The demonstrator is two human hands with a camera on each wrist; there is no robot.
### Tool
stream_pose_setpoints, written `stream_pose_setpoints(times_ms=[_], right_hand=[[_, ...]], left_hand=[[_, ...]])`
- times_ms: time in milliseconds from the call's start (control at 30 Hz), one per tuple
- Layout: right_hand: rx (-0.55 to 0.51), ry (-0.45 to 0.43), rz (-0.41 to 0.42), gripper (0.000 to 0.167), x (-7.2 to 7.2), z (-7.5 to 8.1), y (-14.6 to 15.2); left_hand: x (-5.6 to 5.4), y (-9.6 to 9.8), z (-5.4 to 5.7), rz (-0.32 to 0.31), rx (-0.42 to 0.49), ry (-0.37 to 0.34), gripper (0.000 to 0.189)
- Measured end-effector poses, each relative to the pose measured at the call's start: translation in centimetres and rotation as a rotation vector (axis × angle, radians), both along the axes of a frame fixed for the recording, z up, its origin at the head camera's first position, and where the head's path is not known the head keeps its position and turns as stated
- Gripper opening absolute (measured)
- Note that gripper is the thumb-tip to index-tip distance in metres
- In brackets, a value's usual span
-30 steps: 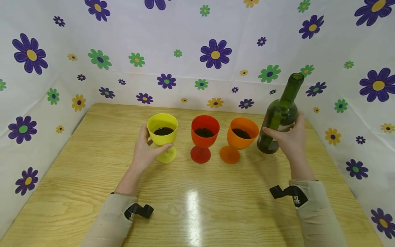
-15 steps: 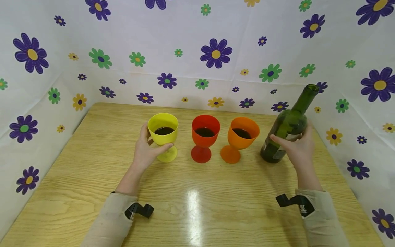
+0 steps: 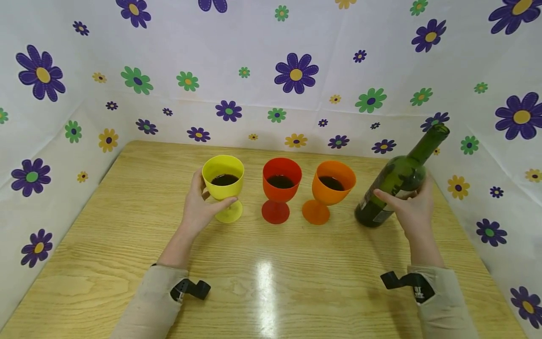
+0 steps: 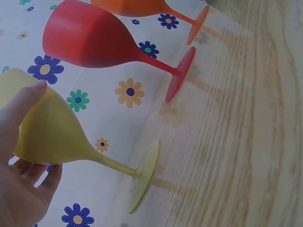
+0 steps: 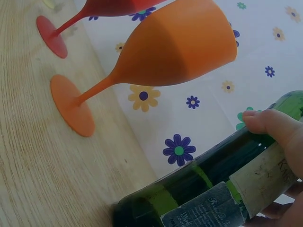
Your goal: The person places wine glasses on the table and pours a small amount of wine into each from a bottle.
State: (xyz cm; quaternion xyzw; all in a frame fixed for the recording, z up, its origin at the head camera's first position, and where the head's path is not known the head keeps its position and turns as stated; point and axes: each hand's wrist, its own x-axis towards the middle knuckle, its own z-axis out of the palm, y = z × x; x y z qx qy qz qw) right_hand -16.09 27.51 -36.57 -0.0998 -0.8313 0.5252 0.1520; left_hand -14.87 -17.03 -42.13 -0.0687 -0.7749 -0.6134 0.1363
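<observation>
My left hand [image 3: 201, 207] curls round the bowl of a yellow goblet [image 3: 222, 186], which stands upright with dark liquid inside. A green glass wine bottle [image 3: 391, 186] is gripped by my right hand [image 3: 412, 207], thumb on the near side. The bottle leans, its neck pointing up to the right and its base low over or on the table; I cannot tell which. Between the hands stand a red goblet [image 3: 281, 190] and an orange goblet [image 3: 332, 183], both with dark liquid. In the right wrist view the bottle's label [image 5: 203, 210] faces the camera.
The light wooden table [image 3: 237, 282] reaches back to a white flowered cloth [image 3: 254, 56] that rises behind it and along both sides. The orange goblet stands just left of the bottle. A black wrist camera [image 3: 190, 288] sits on each forearm.
The bottle in my right hand has moved right and toward me, and its neck has tipped further to the right. My left hand and the goblets have stayed in place.
</observation>
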Motion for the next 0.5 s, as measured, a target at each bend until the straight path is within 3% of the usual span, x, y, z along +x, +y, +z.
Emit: stream_pose_setpoints(times_ms=[500], right_hand=[[0.049, -0.020, -0.025, 0.099, 0.13, -0.47, 0.28]], left_hand=[[-0.02, 0.06, -0.01, 0.017, 0.001, -0.041, 0.090]])
